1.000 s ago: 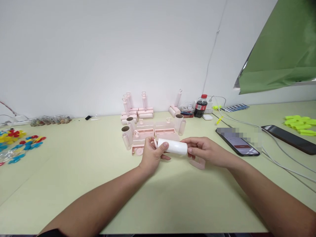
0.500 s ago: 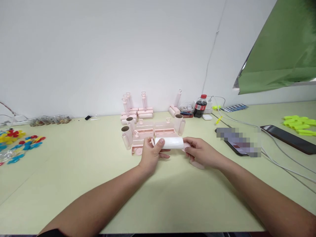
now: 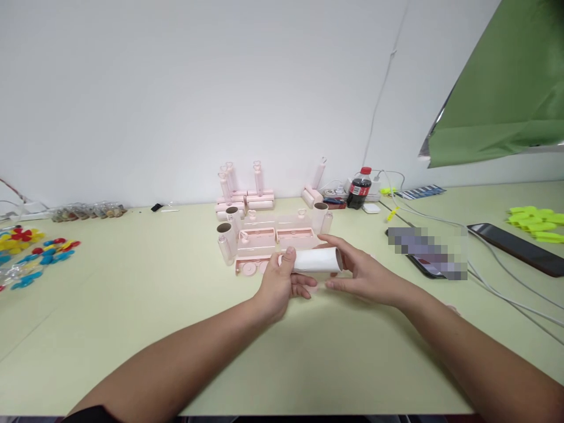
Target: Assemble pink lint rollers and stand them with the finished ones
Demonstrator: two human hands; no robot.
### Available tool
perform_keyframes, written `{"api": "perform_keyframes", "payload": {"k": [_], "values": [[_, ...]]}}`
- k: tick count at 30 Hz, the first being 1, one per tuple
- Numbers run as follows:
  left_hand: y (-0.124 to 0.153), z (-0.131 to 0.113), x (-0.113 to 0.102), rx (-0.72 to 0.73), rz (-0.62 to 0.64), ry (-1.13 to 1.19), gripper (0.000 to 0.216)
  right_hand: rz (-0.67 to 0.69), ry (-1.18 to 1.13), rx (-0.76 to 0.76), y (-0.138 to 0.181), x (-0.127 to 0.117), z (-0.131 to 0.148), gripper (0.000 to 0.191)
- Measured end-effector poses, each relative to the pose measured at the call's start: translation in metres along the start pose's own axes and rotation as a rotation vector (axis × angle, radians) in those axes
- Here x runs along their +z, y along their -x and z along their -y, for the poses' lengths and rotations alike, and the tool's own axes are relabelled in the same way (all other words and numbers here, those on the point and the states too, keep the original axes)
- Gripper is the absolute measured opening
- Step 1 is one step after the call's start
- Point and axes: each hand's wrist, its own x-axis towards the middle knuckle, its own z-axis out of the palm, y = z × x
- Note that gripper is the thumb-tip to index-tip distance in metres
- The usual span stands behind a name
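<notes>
A white paper roll [image 3: 315,259] was held just above the surface [image 3: 132,305], pinched at one end by the left hand [image 3: 282,285] while the right hand [image 3: 365,276] was spread loosely about its open end, no handle being fitted, and pink lint-roller parts [image 3: 268,238] were seen loose beyond the hands.

White roll [image 3: 315,259], lying sideways above the pale green table [image 3: 132,305].
- Left hand [image 3: 277,285] grips its left end, thumb on top.
- Right hand [image 3: 365,276] cups its open right end, fingers spread; contact unclear.
- Just behind roll: pink lint-roller parts [image 3: 264,235], several upright.
- Behind and right: cola bottle [image 3: 358,189].
- Right of roll: phone [image 3: 429,255], screen blurred.
- Far left: coloured plastic pieces [image 3: 30,252].
</notes>
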Motion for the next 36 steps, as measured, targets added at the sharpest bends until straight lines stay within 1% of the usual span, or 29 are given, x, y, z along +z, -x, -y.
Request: {"api": "perform_keyframes", "payload": {"k": [1, 3, 4, 5, 6, 9, 10, 12, 15, 19, 22, 26, 28, 30, 31, 33, 36], "values": [[0.0, 0.0, 0.0, -0.002, 0.006, -0.016, 0.054, -0.012, -0.057, -0.034, 0.001, 0.0, 0.001, 0.073], [0.002, 0.001, 0.001, -0.015, 0.025, -0.087, 0.055, -0.07, -0.153, -0.089, 0.003, 0.002, 0.006, 0.057], [0.003, 0.0, 0.0, -0.017, 0.035, -0.149, 0.054, -0.117, -0.184, -0.097, 0.003, 0.002, 0.008, 0.05], [0.003, 0.0, -0.001, 0.001, 0.044, -0.237, 0.052, -0.186, -0.205, -0.088, 0.003, 0.002, 0.01, 0.048], [0.004, -0.002, -0.002, 0.048, 0.053, -0.35, 0.049, -0.278, -0.217, -0.067, 0.002, 0.0, 0.012, 0.049], [0.005, -0.008, -0.01, 0.287, 0.071, -0.784, 0.036, -0.58, -0.22, 0.021, -0.002, -0.011, 0.011, 0.058], [0.005, -0.011, -0.012, 0.345, 0.08, -0.925, 0.032, -0.639, -0.21, 0.052, -0.004, -0.015, 0.009, 0.061], [0.005, -0.013, -0.017, 0.386, 0.083, -1.138, 0.025, -0.68, -0.157, 0.106, -0.008, -0.022, 0.002, 0.063], [0.004, -0.013, -0.021, 0.383, 0.049, -1.305, 0.014, -0.653, 0.008, 0.153, -0.015, -0.024, -0.01, 0.06], [0.005, -0.009, -0.02, 0.324, 0.037, -1.457, 0.018, -0.546, 0.23, 0.202, -0.023, -0.019, -0.021, 0.056], [0.004, -0.01, -0.018, 0.304, 0.033, -1.555, 0.02, -0.468, 0.282, 0.231, -0.028, -0.015, -0.024, 0.054], [0.003, -0.015, -0.014, 0.296, 0.035, -1.706, 0.027, -0.442, 0.28, 0.249, -0.031, -0.014, -0.023, 0.059], [0.007, -0.017, -0.011, 0.342, 0.091, -1.765, 0.03, -0.45, 0.284, 0.241, -0.029, -0.017, -0.02, 0.065], [0.012, -0.014, -0.008, 0.405, 0.187, -1.796, 0.031, -0.453, 0.305, 0.231, -0.024, -0.025, -0.016, 0.067], [0.015, -0.011, -0.007, 0.423, 0.238, -1.808, 0.03, -0.444, 0.326, 0.236, -0.021, -0.031, -0.014, 0.065], [0.017, -0.003, -0.007, 0.426, 0.322, -1.837, 0.029, -0.39, 0.395, 0.298, -0.012, -0.047, -0.012, 0.052], [0.012, 0.007, -0.012, 0.449, 0.395, -1.843, 0.024, -0.255, 0.493, 0.46, 0.002, -0.075, -0.017, 0.037]]}}
